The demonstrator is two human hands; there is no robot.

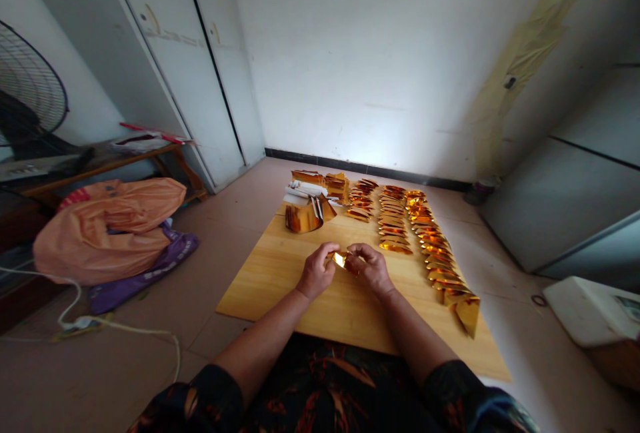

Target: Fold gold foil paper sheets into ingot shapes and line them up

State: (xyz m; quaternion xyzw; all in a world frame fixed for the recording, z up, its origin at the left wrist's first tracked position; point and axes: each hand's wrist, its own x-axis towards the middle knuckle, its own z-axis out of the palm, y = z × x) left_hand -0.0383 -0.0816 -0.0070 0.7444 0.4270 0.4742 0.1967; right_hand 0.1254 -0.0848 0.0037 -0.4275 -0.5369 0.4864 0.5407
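Between my two hands, just above the wooden board, is a small piece of shiny gold foil paper. My left hand pinches its left end with thumb and fingers. At the right end, my right hand is closed on it too. The fingers hide part of the piece, so its exact shape is unclear. Beyond my hands lies a curled stack of gold foil sheets with white undersides. To the right run rows of folded gold foil pieces, the outermost row reaching nearest to me.
The wooden board spans the space before me. On the left are an orange bag, a purple bag, a white cable and a fan. A white box stands right; a wall rises behind.
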